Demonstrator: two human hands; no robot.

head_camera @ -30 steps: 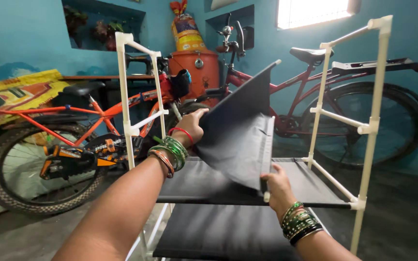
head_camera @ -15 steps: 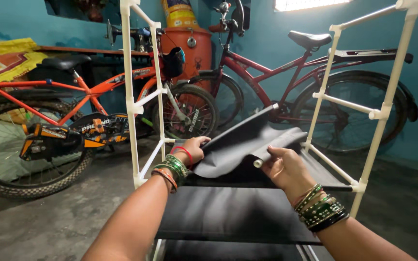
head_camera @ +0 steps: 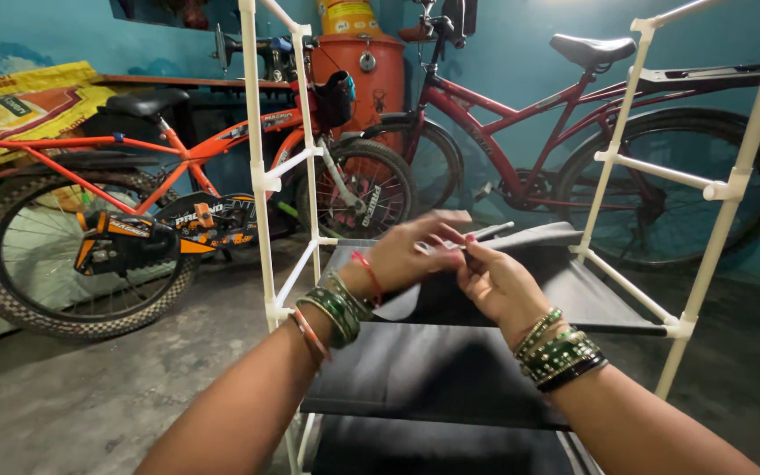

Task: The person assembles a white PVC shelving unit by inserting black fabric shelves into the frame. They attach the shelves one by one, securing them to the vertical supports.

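Note:
My left hand [head_camera: 417, 255] and my right hand [head_camera: 496, 283] meet over a white tube-frame rack [head_camera: 261, 176] with dark grey fabric shelves. Both hands pinch a loose dark grey fabric panel [head_camera: 534, 239] that lies low over the upper fabric shelf [head_camera: 591, 299]. A thin rod end [head_camera: 493, 232] sticks out of the panel just past my fingers. Green bangles ring both wrists. A lower fabric shelf [head_camera: 437, 374] spreads beneath my forearms.
An orange bicycle [head_camera: 134, 220] stands left behind the rack, a red bicycle [head_camera: 591, 149] stands behind it on the right. An orange drum [head_camera: 369, 70] sits at the back wall. Bare concrete floor [head_camera: 107, 396] lies to the left. The rack's right posts [head_camera: 732, 193] rise near the red bicycle.
The fabric panel, held up high a second ago, has come down flat over the upper shelf. My hands have drawn together at its near edge.

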